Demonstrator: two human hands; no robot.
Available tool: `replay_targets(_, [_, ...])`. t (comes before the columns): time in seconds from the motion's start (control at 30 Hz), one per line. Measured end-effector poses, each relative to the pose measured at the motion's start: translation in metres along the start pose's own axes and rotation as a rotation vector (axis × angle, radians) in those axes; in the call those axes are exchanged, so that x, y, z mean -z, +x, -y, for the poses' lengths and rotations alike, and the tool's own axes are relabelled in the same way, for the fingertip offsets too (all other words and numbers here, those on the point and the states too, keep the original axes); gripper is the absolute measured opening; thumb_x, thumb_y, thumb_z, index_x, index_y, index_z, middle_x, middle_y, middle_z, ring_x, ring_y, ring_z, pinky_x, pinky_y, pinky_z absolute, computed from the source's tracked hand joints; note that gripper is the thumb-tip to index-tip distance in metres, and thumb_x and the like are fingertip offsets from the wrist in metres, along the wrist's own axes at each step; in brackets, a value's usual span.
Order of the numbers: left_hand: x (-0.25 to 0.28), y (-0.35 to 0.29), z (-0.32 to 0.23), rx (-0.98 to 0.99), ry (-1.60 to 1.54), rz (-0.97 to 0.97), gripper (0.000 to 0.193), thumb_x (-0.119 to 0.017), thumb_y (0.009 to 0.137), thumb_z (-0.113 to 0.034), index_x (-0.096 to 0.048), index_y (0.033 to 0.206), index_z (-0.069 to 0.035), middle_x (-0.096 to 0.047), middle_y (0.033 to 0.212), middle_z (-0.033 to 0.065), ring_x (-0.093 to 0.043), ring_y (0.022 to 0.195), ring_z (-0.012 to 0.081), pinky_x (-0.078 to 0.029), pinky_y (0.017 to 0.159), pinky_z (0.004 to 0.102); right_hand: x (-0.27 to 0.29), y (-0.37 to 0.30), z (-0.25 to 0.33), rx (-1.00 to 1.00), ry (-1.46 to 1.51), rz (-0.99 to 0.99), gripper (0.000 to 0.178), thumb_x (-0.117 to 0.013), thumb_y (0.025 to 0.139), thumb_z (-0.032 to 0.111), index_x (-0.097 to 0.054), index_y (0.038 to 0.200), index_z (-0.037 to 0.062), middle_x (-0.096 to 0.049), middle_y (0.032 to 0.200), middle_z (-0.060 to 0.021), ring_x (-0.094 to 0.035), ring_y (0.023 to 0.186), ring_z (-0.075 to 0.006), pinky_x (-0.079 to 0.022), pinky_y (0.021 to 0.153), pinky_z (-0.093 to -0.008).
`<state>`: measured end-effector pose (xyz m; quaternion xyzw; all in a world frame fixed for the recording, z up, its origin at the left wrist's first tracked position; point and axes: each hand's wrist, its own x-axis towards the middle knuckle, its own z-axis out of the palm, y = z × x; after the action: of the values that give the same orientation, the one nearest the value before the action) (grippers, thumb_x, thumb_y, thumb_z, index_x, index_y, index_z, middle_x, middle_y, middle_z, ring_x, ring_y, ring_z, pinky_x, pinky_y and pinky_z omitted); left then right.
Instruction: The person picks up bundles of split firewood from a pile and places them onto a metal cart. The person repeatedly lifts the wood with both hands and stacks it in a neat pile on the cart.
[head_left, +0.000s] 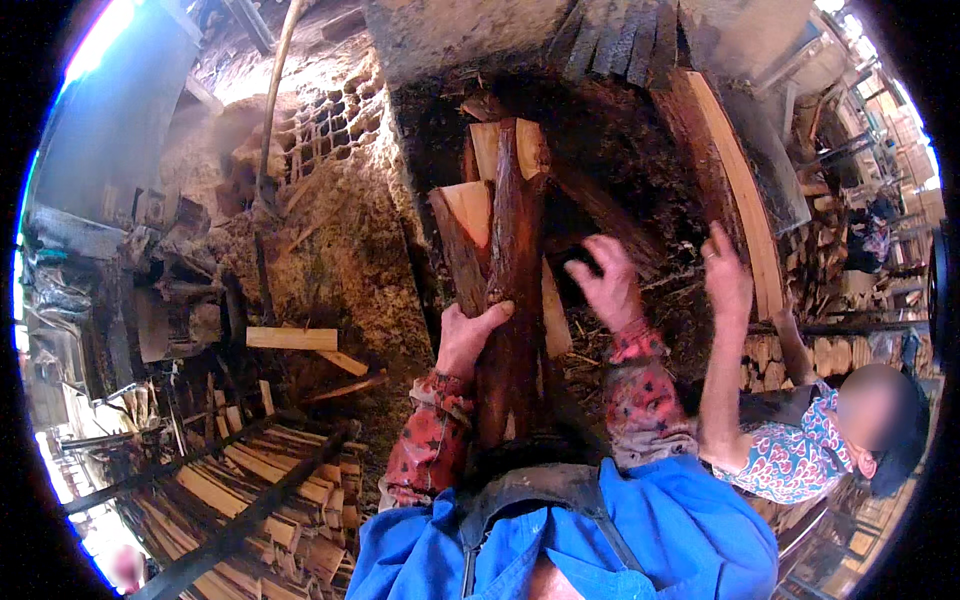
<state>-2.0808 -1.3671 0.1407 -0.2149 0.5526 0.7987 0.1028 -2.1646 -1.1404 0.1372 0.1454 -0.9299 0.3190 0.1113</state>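
Observation:
Split firewood logs stand in a bundle in front of me: a long dark-barked log, a shorter split log with a pale cut face at its left, and another pale-faced log behind. My left hand grips the bundle from the left, its thumb lying on the bark and its fingers hidden. To the right of the bundle, my right hand is in the air with fingers apart and curved, holding nothing. A pale strip of split wood shows between that hand and the logs.
A co-worker's hand reaches up beside a long split plank leaning at right. Stacked firewood lies lower left behind a dark bar. A rough earthen wall rises at left, with a pale wood piece near its foot.

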Motion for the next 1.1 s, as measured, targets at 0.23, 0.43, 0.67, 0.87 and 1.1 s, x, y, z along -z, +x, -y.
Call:
replay_targets(0.23, [-0.01,0.021,-0.001,-0.097,-0.043,0.019,0.035,-0.076,0.079,-0.014,-0.064,0.107,0.003,-0.068,0.099,0.0054,-0.064,0.083,0.0157,-0.052,0.074,0.0315,0.0,-0.013,-0.095,-0.138,-0.467,0.006,0.064,-0.072,0.081,0.031,-0.049,0.132,0.0013,-0.045,0.136,-0.0214,-0.043,0.125,-0.0386,-0.037,0.104,-0.0424])
replay_targets(0.43, [-0.018,0.042,0.008,-0.097,-0.056,-0.045,0.037,-0.077,0.079,-0.017,-0.064,0.107,0.003,-0.067,0.101,0.0057,-0.064,0.083,0.016,-0.052,0.074,0.0317,0.032,-0.003,-0.058,-0.189,-0.421,0.195,0.064,-0.075,0.077,0.029,-0.051,0.129,-0.0003,-0.045,0.127,-0.0211,-0.044,0.119,-0.0383,-0.04,0.1,-0.044])
replay_targets(0.67, [-0.044,0.052,-0.015,-0.211,-0.027,-0.083,0.039,-0.078,0.079,-0.022,-0.065,0.103,0.005,-0.067,0.1,0.0061,-0.063,0.084,0.0151,-0.051,0.074,0.0316,0.025,-0.037,-0.019,-0.088,-0.336,0.148,0.049,-0.075,0.074,0.018,-0.059,0.117,-0.0009,-0.048,0.122,-0.0181,-0.047,0.113,-0.037,-0.043,0.096,-0.0431])
replay_targets(0.87, [-0.045,0.053,-0.023,-0.214,0.061,-0.131,0.045,-0.081,0.077,-0.031,-0.066,0.1,0.005,-0.067,0.097,0.006,-0.061,0.083,0.012,-0.048,0.075,0.0305,0.066,-0.026,-0.032,-0.145,-0.136,-0.005,0.048,-0.076,0.075,0.022,-0.06,0.115,-0.0009,-0.052,0.123,-0.0169,-0.049,0.115,-0.0369,-0.043,0.097,-0.0435])
replay_targets(1.1, [-0.041,0.06,-0.019,-0.233,0.079,-0.085,0.054,-0.079,0.079,-0.041,-0.066,0.103,0.005,-0.067,0.099,0.0071,-0.062,0.087,0.0134,-0.049,0.08,0.0345,0.092,-0.02,-0.091,-0.362,-0.542,0.212,0.085,-0.077,0.072,0.04,-0.04,0.141,0.009,-0.035,0.142,-0.0237,-0.035,0.129,-0.0427,-0.029,0.108,-0.0521])
